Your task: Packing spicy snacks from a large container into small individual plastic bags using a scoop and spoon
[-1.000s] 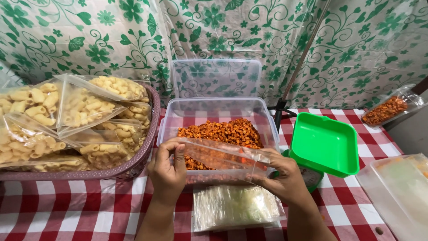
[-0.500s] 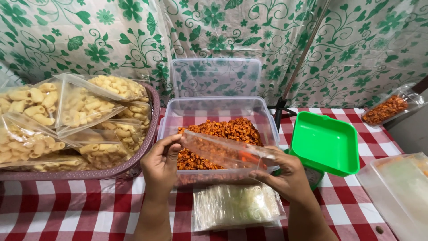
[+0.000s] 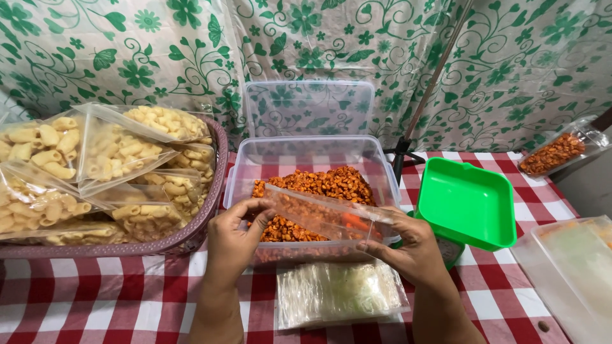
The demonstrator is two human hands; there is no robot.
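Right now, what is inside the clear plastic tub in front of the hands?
The clear plastic tub holds a heap of orange-red coated snack pieces. The left hand and right hand hold a clear bag across its front, hiding part of the heap.

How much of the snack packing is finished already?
Done: a basket piled with sealed bags of yellow pasta snacks, plus one filled bag of orange snack at the far right. In hand: left hand and right hand hold a clear bag over the tub. Left: orange snack in the tub, and a stack of empty bags.
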